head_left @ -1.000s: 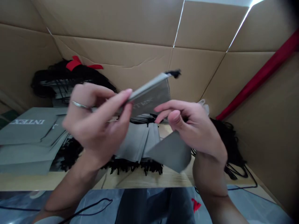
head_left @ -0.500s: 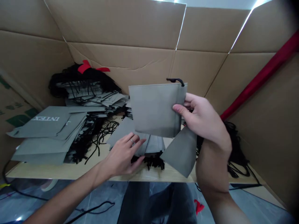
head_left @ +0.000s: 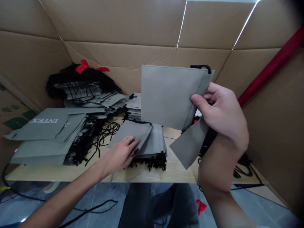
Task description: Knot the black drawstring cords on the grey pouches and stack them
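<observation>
Raised over the table, a flat grey pouch [head_left: 172,95] with a black cord at its top right corner is pinched at its right edge by my right hand [head_left: 219,110]. A second grey piece [head_left: 190,144] hangs below the same hand. My left hand [head_left: 123,150] has its fingers on the top grey pouch [head_left: 130,131] of a stack, near that pouch's right edge; its thumb is partly hidden. The stack of grey pouches [head_left: 155,139] has black cord ends along its front.
A large grey pile printed INTEX [head_left: 47,122] lies at left. Behind it are more pouches with black cords [head_left: 83,79] and a red strip [head_left: 83,66]. Loose black cords [head_left: 108,131] lie mid-table. Cardboard walls [head_left: 106,22] enclose the table; a red tube [head_left: 273,65] slants at right.
My right hand has moved right and slightly up with its grey pouch and the hanging piece. My left hand has shifted a little left and its fingers have drawn closer together.
</observation>
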Available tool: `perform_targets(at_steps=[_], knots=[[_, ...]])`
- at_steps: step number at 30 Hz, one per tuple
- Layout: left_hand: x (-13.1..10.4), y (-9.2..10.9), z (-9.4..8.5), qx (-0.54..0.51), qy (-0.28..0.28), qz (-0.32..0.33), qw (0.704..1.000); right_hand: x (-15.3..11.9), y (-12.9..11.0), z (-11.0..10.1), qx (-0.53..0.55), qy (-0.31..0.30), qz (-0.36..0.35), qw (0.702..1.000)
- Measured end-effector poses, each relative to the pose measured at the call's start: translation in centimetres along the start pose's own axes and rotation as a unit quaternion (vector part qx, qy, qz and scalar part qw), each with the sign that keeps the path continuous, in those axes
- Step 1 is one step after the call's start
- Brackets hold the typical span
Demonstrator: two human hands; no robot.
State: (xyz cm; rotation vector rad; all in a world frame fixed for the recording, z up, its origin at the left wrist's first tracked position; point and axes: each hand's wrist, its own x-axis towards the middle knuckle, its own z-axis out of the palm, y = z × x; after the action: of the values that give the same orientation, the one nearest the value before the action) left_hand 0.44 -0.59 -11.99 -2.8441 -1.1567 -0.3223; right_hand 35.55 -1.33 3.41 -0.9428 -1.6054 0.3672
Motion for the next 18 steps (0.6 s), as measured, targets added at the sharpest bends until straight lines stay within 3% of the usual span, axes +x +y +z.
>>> perform_targets(at_steps=[7,11,14,18], knots=[[0.5,-0.2,-0.2,0.023,0.103,-0.098,0.990,-0.2,-0.3,-0.8,-0.002,0.011,0.010,1.000],[1.6,1.3,-0.4,0.061,0.139,-0.147,0.977,-0.1,0.1,-1.7,-0.009,0.016,0.035,0.999],[3.1,3.3,-0.6,0.082,0.113,-0.155,0.978,0.1,0.7,-2.3,0.015,0.021,0.027,0.999],[5.4,6.2,0.2,0.089,0.035,-0.131,0.987,0.0,1.0,-2.5,-0.002,0.029,0.034,0.999]])
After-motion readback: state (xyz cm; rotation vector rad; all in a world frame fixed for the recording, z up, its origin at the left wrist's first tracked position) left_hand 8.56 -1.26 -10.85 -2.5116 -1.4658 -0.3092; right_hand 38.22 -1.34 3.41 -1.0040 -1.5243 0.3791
